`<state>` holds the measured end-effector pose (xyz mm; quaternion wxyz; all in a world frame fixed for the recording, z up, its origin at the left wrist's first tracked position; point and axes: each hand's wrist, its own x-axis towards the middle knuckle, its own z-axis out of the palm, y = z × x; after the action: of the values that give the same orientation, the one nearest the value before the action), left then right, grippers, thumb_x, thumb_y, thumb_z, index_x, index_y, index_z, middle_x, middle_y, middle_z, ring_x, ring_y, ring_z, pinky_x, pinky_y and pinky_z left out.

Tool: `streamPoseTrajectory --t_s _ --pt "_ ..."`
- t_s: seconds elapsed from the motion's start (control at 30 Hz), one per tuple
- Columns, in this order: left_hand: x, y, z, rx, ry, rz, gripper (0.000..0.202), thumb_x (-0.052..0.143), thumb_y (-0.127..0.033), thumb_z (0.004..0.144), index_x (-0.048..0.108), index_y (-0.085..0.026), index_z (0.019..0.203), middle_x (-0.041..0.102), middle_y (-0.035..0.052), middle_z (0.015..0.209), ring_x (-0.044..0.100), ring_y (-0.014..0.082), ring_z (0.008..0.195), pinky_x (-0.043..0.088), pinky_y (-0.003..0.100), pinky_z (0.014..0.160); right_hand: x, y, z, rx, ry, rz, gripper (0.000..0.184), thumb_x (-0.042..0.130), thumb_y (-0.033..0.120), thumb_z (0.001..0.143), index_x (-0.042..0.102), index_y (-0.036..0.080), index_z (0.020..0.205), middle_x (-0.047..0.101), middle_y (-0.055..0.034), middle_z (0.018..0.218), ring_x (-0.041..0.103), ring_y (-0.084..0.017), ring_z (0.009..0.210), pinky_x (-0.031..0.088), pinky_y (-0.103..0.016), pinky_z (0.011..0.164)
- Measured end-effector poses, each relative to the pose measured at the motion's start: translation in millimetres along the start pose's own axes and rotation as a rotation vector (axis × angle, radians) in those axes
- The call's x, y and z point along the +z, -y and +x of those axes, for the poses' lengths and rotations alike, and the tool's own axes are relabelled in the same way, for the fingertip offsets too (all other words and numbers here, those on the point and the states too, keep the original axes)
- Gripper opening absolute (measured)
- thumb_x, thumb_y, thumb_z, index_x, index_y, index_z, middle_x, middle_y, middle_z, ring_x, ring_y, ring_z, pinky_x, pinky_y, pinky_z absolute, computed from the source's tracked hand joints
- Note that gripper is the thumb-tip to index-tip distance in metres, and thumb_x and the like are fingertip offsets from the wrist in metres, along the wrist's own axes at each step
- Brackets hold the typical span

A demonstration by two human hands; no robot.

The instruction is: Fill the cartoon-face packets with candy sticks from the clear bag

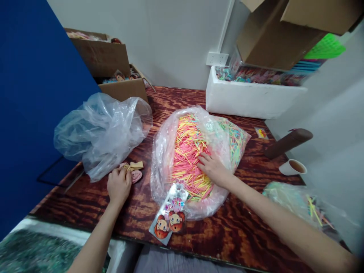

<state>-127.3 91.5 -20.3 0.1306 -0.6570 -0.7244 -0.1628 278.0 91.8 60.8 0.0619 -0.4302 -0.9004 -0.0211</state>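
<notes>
At the left of the brown wood-grained table, my left hand has its fingers curled over a small pink and cream bow, which partly shows beyond the fingertips. My right hand reaches over a clear plastic bag, its fingers extended and resting on a heap of thin pink and yellow sticks. Whether a stick is between those fingers cannot be made out. A shiny packet with cartoon heads lies against the bag's front edge.
A crumpled clear bag lies at left, before cardboard boxes. Behind at right stands a white foam box with goods stacked on it. A paper cup, a brown cylinder and another bag line the right side.
</notes>
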Motion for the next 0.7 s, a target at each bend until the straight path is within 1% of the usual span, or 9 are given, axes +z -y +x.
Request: streamPoseTrajectory --t_s 0.07,0.17,0.27,0.33,0.47,0.53,0.6,0.67,0.7 --pt "0.4 0 -2 -0.002 -0.012 -0.011 0.045 0.034 -0.04 0.096 0.065 -0.013 0.115 0.06 0.0144 0.103 0.053 0.0272 0.09 0.041 0.034 0.078 0 -3 1 -0.049 0.01 -0.037 0.02 0.049 0.009 0.091 0.066 0.015 0.097 0.062 -0.0154 0.116 0.043 -0.029 0.124 0.039 -0.044 0.095" --pt "1.6 1 -3 -0.009 -0.013 -0.03 0.045 0.034 -0.04 0.096 0.065 -0.014 0.115 0.06 0.0143 0.103 0.053 0.0273 0.091 0.041 0.034 0.08 4 -7 1 -0.107 0.03 -0.073 0.02 0.046 0.01 0.093 0.065 0.015 0.092 0.065 -0.014 0.106 0.048 -0.027 0.119 0.039 -0.042 0.094" --pt "0.5 2 0 -0.034 0.011 -0.072 0.045 0.035 -0.041 0.095 0.064 -0.015 0.118 0.059 0.0142 0.104 0.053 0.0271 0.092 0.042 0.034 0.08 7 -9 1 -0.087 0.007 -0.094 0.024 0.041 0.009 0.094 0.064 0.015 0.095 0.065 -0.0128 0.105 0.049 -0.026 0.116 0.035 -0.043 0.099" --pt "-3.4 3 1 -0.067 0.065 -0.115 0.045 0.037 -0.042 0.094 0.063 -0.016 0.121 0.059 0.014 0.106 0.054 0.0272 0.092 0.043 0.034 0.08 7 -7 0 -0.047 -0.02 -0.103 0.026 0.038 0.01 0.095 0.063 0.015 0.098 0.065 -0.012 0.102 0.05 -0.025 0.112 0.032 -0.043 0.101" --pt "-20.3 -3 0 -0.142 0.197 -0.168 0.047 0.043 -0.043 0.092 0.058 -0.018 0.127 0.057 0.0147 0.112 0.055 0.0299 0.096 0.045 0.038 0.082 6 -3 -2 0.029 -0.042 -0.045 0.027 0.037 0.01 0.095 0.063 0.018 0.094 0.066 -0.0072 0.087 0.055 -0.022 0.09 0.024 -0.045 0.106" --pt "-32.2 -13 -4 -0.175 0.166 -0.177 0.05 0.046 -0.043 0.091 0.053 -0.017 0.132 0.054 0.0163 0.12 0.054 0.0332 0.104 0.044 0.043 0.086 5 -2 0 0.093 -0.084 0.036 0.025 0.038 0.009 0.094 0.062 0.017 0.093 0.066 -0.0059 0.082 0.056 -0.02 0.083 0.023 -0.045 0.107" --pt "-44.6 -29 -11 -0.184 0.069 -0.209 0.051 0.047 -0.042 0.091 0.048 -0.017 0.135 0.049 0.0176 0.13 0.05 0.036 0.114 0.042 0.048 0.092 5 -1 4 0.161 -0.127 0.141 0.024 0.039 0.009 0.093 0.062 0.016 0.094 0.066 -0.0054 0.082 0.057 -0.019 0.08 0.026 -0.042 0.103" --pt "-55.8 -50 -18 -0.145 -0.02 -0.296 0.048 0.047 -0.039 0.092 0.047 -0.017 0.134 0.044 0.017 0.137 0.044 0.0352 0.124 0.037 0.05 0.101 5 -1 10 0.22 -0.099 0.241 0.025 0.039 0.008 0.092 0.062 0.017 0.092 0.066 -0.005 0.083 0.057 -0.018 0.079 0.032 -0.036 0.095" --pt "-60.6 -61 -22 -0.1 -0.04 -0.36 0.046 0.047 -0.038 0.092 0.048 -0.017 0.133 0.043 0.0163 0.138 0.041 0.0337 0.128 0.034 0.049 0.106 5 -1 14 0.242 -0.065 0.279 0.025 0.039 0.007 0.091 0.062 0.017 0.089 0.066 -0.0049 0.083 0.057 -0.017 0.079 0.035 -0.033 0.089"
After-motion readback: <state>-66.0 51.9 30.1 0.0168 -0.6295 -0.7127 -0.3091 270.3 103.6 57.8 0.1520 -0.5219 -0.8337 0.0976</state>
